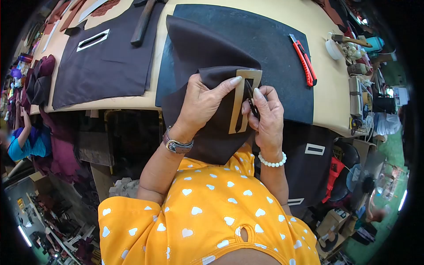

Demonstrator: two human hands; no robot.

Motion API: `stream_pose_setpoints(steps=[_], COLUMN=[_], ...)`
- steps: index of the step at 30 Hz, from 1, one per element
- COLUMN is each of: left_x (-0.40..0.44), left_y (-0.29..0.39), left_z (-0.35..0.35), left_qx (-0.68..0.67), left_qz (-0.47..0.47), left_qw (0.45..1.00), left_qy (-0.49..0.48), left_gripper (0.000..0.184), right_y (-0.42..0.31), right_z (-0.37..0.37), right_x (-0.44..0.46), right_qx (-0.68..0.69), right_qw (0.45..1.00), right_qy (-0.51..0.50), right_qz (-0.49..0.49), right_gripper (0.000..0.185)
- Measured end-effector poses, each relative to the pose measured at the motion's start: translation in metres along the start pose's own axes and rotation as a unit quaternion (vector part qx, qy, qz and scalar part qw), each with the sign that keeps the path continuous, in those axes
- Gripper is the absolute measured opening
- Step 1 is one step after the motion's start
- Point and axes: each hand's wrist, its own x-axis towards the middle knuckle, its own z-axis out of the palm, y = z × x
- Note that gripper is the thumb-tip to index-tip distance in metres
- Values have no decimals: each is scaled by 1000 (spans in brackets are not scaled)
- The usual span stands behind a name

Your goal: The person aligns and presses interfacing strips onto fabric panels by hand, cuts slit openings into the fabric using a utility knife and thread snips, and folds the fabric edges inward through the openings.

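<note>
My left hand [201, 101] grips a dark brown piece of fabric [198, 48], its thumb on a tan rectangular frame [238, 106] fixed on the cloth around a long slot. In my right hand [267, 110] are small dark snips [251, 95], their pointed tip at the slot's upper end. The right fingers also sit against the frame's right side. The fabric is lifted at the table's front edge, partly over a dark cutting mat [282, 66]. Its lower part hangs toward my lap.
On the mat lies a red utility knife [304, 62]. To the left are another dark panel [106, 66] with a pale frame and a hammer [143, 26]. A brush [351, 40] rests on a white pot at right. Another person [28, 139] is at far left.
</note>
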Motion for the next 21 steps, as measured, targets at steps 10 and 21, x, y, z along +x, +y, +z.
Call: stream_pose_setpoints(steps=[10, 21], left_x=[0, -1], left_y=[-4, -18], left_z=[-6, 14], left_qx=[4, -102], left_qz=[-37, 49], left_qw=[999, 986], left_qy=[2, 121], left_gripper=[15, 15], right_y=[12, 18], right_z=[2, 25], right_x=[3, -19], right_qx=[22, 31], right_qw=[1000, 998], right_qy=[5, 46], right_qz=[-13, 32], right_gripper=[15, 17])
